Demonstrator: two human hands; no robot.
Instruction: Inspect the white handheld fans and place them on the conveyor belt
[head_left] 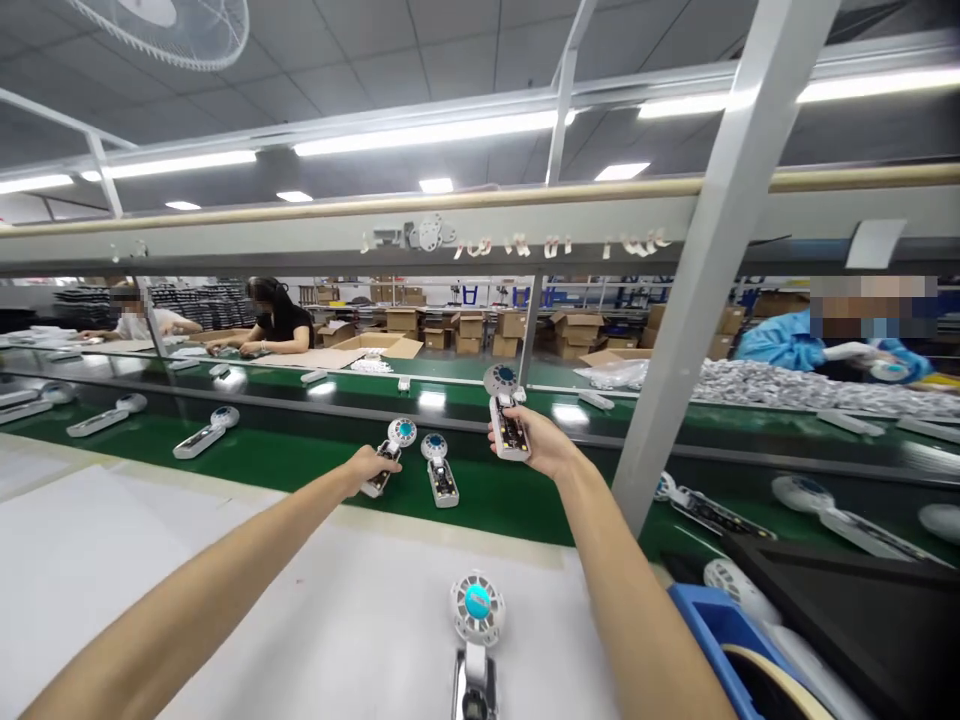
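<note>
My right hand (544, 443) is closed around the handle of a white handheld fan (511, 432), lifted above the green conveyor belt (300, 472); its handle lies open with dark inner parts showing. To the left, my left hand (369, 468) grips another such fan (385, 470) by its handle, at or just over the belt. Between the two hands a third fan (441, 478) lies on the belt, its round head with a blue centre pointing away. Nearest to me, a fan (478, 610) with a bright blue hub rests on the white work surface (330, 610), its lower end cut off.
More fans (206, 435) lie along the belt, left and right. A slanted metal post (720, 250) stands right of my right hand. At lower right are a blue bin (720, 640) and a black tray (847, 610). Co-workers (277, 320) sit across the line.
</note>
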